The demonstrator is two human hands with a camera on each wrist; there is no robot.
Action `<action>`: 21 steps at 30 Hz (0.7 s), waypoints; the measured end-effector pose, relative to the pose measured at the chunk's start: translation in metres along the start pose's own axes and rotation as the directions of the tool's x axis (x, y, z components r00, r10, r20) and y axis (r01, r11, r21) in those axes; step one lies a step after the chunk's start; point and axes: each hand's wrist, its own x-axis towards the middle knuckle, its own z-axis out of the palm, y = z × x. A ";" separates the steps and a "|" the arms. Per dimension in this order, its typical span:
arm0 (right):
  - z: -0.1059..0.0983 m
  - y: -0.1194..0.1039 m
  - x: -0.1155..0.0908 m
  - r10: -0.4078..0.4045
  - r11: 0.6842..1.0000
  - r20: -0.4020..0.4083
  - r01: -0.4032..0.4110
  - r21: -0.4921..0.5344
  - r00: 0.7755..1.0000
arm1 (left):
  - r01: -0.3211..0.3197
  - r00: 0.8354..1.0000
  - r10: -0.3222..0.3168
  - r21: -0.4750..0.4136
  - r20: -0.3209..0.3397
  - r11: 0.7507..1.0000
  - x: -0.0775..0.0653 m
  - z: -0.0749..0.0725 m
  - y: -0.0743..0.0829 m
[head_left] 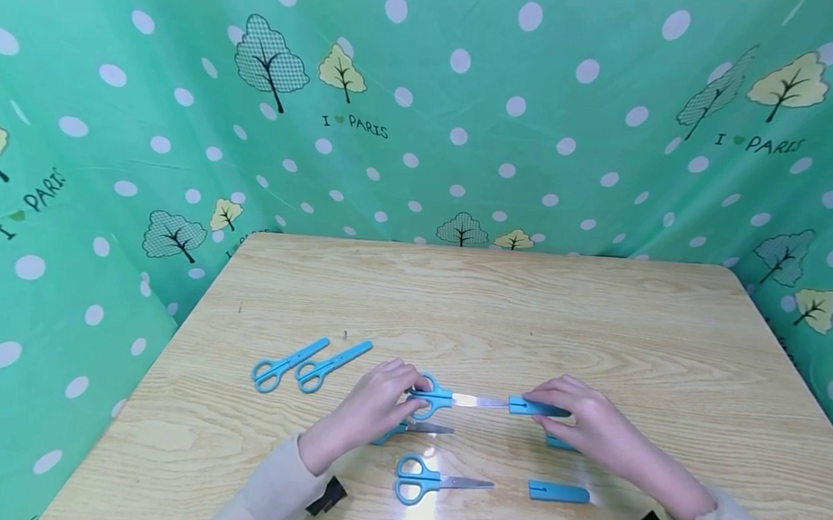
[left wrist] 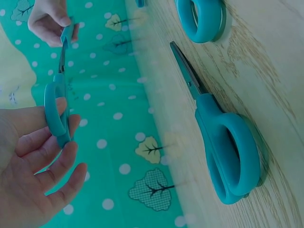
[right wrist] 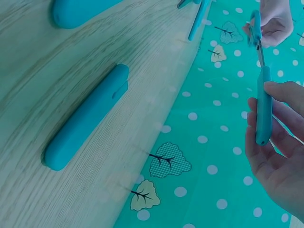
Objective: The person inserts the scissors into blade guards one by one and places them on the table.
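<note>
- Over the middle of the pale wood-grain bench (head_left: 485, 313), a pair of scissors with blue plastic handles and steel blades (head_left: 439, 397) is held roughly level, its tip meeting the mouth of a slim blue plastic cover (head_left: 540, 408).
- The left hand (head_left: 385, 399) grips those scissors by the handle loops; the right hand (head_left: 586, 421) holds the cover between thumb and fingers.
- Both pieces look light and stiff. The smooth plastic may slide a little under the fingers, and the blade tip seems the part to keep clear of. The loops look the safest hold on the scissors; for the cover, its sides, back from the mouth.
- From the head view, the left hand hides much of the handles of a second pair of blue-handled scissors (left wrist: 213, 121); the left wrist view shows both loops.
- Likewise, the right hand mostly masks a second blue plastic cover (right wrist: 88, 118), which the right wrist view shows whole. That view also reveals a small hole at the held cover's far end.
- The head view gives the wider layout: a third pair of scissors (head_left: 437, 481) and a third cover (head_left: 558, 492) nearer the person, and two sheathed blue scissors (head_left: 337, 362) at the left.
- How deep the tip sits inside cannot be told.
</note>
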 end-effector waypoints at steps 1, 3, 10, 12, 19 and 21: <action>0.000 0.000 0.000 -0.003 1.000 -0.002 0.003 0.000 1.000 | 0.000 1.000 0.000 0.000 0.002 1.000 0.000 0.000 0.000; 0.000 0.000 0.001 -0.010 1.000 -0.005 0.010 0.000 1.000 | -0.001 1.000 0.001 -0.001 0.007 1.000 0.001 0.000 0.000; 0.001 -0.002 0.003 -0.028 1.000 -0.013 0.028 0.004 1.000 | -0.008 1.000 0.009 -0.009 0.014 1.000 0.002 0.001 0.002; 0.002 -0.002 0.003 -0.034 0.999 -0.016 0.034 0.007 0.999 | -0.012 1.000 0.013 -0.014 0.017 1.000 0.002 0.001 0.002; 0.004 -0.003 0.006 -0.023 1.000 0.009 0.023 0.011 1.000 | -0.019 0.999 0.019 -0.017 0.028 1.000 0.004 0.003 0.004; 0.004 -0.004 0.006 -0.005 1.000 0.028 0.005 0.011 1.000 | -0.014 0.999 0.014 -0.017 0.031 1.000 0.004 0.003 0.005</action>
